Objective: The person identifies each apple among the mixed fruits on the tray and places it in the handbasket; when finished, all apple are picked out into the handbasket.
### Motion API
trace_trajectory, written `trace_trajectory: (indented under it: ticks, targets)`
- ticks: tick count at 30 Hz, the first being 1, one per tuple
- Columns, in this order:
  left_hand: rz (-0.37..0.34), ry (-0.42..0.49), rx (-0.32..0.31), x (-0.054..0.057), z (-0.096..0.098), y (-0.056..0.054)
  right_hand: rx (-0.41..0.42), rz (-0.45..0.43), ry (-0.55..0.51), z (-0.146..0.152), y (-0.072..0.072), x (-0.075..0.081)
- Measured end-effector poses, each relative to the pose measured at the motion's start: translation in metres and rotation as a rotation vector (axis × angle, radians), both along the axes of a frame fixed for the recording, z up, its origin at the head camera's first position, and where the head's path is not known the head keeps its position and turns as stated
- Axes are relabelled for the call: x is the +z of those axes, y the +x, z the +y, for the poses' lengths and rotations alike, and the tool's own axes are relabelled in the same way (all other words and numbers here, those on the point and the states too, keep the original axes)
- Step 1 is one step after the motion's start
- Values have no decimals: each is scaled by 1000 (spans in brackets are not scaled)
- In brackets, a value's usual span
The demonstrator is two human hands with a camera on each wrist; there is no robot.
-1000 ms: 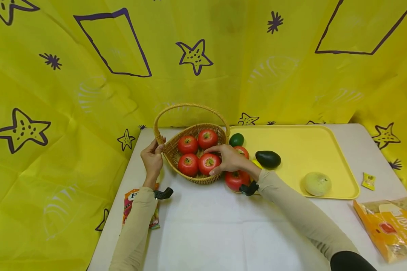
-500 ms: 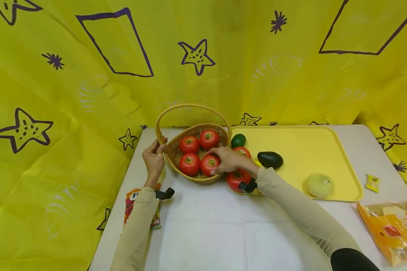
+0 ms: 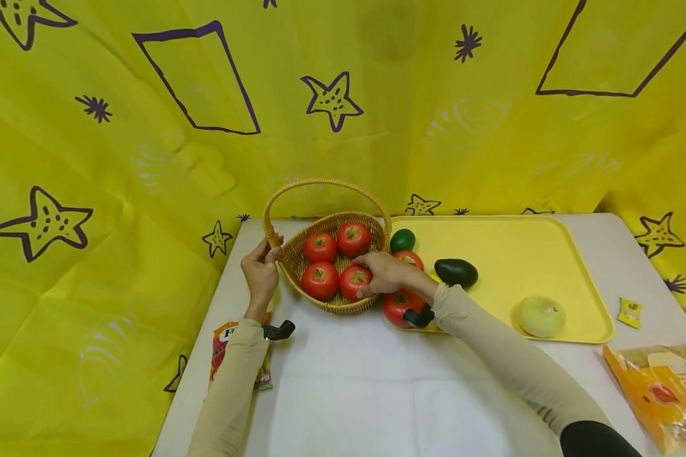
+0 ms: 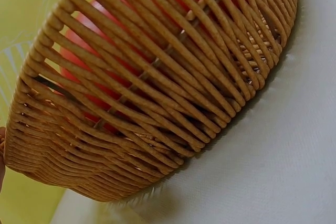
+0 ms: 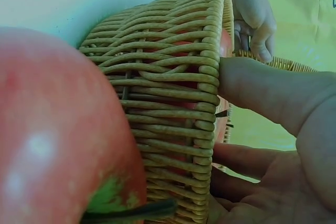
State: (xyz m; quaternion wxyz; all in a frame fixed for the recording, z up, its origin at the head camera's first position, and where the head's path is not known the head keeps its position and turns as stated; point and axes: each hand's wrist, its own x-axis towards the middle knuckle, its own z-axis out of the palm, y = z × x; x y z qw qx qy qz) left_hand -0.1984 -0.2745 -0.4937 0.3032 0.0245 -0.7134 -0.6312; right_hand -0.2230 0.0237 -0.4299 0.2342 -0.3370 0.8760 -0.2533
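A wicker basket [image 3: 343, 307] with a tall arched handle stands at the back left of the table, with several red apples [image 3: 320, 280] inside. At the basket's left end, my left hand [image 3: 261, 273] grips the base of the handle. My right hand [image 3: 390, 274] reaches over the right rim, its thumb and fingers around the front-right apple [image 3: 351, 284], which sits low in the basket. That hand's fingertips are partly hidden in the right wrist view, where another large red apple [image 5: 58, 129] stands outside the basket. Through the weave, red shows in the left wrist view.
A yellow tray [image 3: 509, 247] to the right bears a green lime-like fruit [image 3: 403, 240], an avocado [image 3: 456, 272] and a pale round melon [image 3: 541, 316]. More apples lie by the basket. Snack bags [image 3: 663, 393] and a small yellow packet [image 3: 630, 313] lie around.
The head view has shifted slightly. My right hand has slid a little to the right on the apple; the left hand stays at the handle, and the apples keep their places.
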Motion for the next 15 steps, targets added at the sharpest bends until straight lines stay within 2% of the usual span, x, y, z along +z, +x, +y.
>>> trace_trajectory:
  ticks: [9,15]
  targets:
    - [0,5,2,1,3,0,-4,-26,-58,7,1,2]
    - [-9,19,13,3,3,1,-13,-45,-205,21,4,9]
